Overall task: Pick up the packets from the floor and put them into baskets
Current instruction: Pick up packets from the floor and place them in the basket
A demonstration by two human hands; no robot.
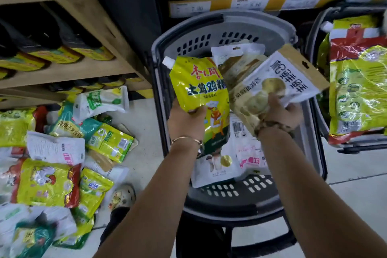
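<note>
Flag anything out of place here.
Packets lie strewn on the floor below the shelf, overlapping and askew. Left hand holds a yellow packet, right hand a white packet, over the basket.

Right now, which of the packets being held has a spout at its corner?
The yellow pouch in the left hand: it has a white spout at its top corner. The white and tan packets in the right hand show no spout.

A shop aisle: price labels (249, 5) on stocked shelves (69, 73), a shopping basket (211, 27)
</note>
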